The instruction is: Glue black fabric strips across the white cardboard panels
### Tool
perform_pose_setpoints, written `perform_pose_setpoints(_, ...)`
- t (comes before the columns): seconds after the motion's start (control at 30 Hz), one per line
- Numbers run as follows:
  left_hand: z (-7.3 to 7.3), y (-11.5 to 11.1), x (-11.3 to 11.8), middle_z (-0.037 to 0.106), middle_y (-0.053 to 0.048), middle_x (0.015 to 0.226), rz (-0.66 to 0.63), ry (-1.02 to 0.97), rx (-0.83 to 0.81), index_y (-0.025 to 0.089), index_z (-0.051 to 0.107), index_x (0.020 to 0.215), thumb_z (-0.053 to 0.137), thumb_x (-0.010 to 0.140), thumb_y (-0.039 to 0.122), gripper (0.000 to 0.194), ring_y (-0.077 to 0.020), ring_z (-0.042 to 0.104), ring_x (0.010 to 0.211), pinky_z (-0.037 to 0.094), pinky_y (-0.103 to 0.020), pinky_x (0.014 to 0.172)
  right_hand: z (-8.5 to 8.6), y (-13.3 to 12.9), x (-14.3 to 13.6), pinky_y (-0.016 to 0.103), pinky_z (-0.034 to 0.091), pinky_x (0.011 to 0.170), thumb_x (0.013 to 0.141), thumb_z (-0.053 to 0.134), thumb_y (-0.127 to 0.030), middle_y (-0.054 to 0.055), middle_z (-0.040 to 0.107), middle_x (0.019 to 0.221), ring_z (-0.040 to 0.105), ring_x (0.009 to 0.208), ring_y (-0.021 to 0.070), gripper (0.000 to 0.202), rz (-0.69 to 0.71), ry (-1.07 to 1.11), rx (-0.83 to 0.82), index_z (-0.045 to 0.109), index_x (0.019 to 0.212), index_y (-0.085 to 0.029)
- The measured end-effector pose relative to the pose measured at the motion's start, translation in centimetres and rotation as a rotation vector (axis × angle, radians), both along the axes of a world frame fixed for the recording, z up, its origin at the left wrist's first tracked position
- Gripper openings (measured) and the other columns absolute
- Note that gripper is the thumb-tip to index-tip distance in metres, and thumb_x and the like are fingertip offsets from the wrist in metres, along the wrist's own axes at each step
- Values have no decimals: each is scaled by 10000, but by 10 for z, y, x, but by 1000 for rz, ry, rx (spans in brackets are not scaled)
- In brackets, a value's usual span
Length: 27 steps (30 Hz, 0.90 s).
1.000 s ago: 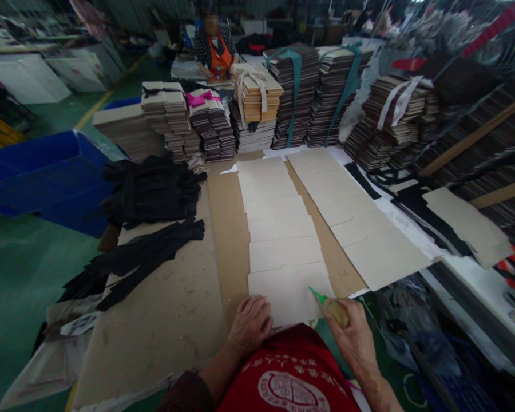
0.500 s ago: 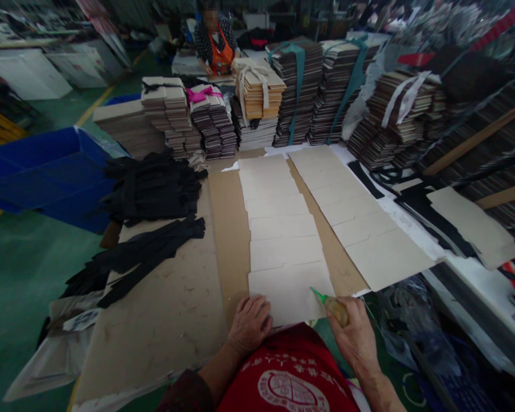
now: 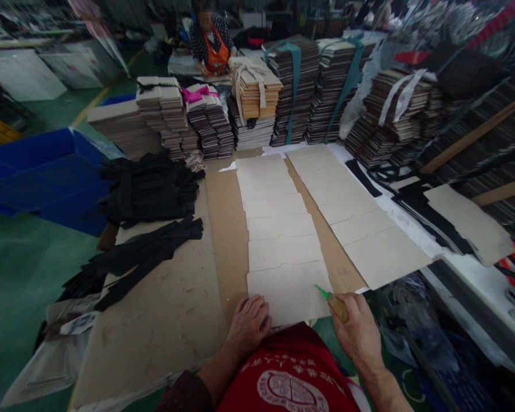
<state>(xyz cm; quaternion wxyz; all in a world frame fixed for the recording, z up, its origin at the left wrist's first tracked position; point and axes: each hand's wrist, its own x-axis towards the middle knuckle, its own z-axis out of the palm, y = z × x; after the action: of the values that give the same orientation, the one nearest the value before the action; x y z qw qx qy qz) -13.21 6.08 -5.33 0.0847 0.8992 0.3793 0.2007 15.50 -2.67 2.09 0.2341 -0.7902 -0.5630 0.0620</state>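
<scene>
My right hand (image 3: 358, 323) is wrapped round a glue bottle (image 3: 338, 308), yellowish with a narrow green nozzle. The nozzle points up and left over the nearest pale grey board (image 3: 285, 294); whether its tip touches the surface I cannot tell. Flat on that board's near left corner lies my left hand (image 3: 249, 323), fingers stretched out and holding nothing. The board belongs to a column of overlapping pale panels running away from me. A second column of panels (image 3: 384, 252) lies to its right.
Black fabric strips (image 3: 148, 189) are heaped at the left, beside a blue bin (image 3: 47, 171). Tied stacks of boards (image 3: 292, 91) line the table's far side. Beyond them a person in an orange apron (image 3: 218, 54) works. More boards (image 3: 467, 220) lie at the right.
My right hand and the glue bottle have moved slightly to the right and up. My left hand stays on the board. The whole view has shifted a little.
</scene>
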Motion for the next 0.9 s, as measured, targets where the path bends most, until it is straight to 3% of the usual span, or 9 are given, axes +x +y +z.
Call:
perform_pose_setpoints(0.27,0,1,1,674,-67,1178,3,4,-7,220,640,1121,550,891,282,255,-229,573,1153,364,-434,1062,10,-7,6,377,513,770,889,515,-402,66,569,1035,572,933,244,204,-11,54,-56,569,1031,-266)
perform_pose_setpoints(0.53,2,1,1,675,-72,1164,-3,-3,3,222,643,1121,539,892,274,256,-226,573,1148,362,-432,1062,8,-2,-3,369,505,817,894,530,-370,49,567,1020,569,928,223,177,40,180,-26,570,1026,-259)
perform_pose_setpoints(0.9,0,1,1,681,-79,1155,-6,-25,12,212,650,1107,554,877,270,256,-232,582,1134,370,-436,1046,7,5,2,356,498,790,894,513,-415,52,561,1064,570,960,230,225,-42,79,-39,568,1053,-265)
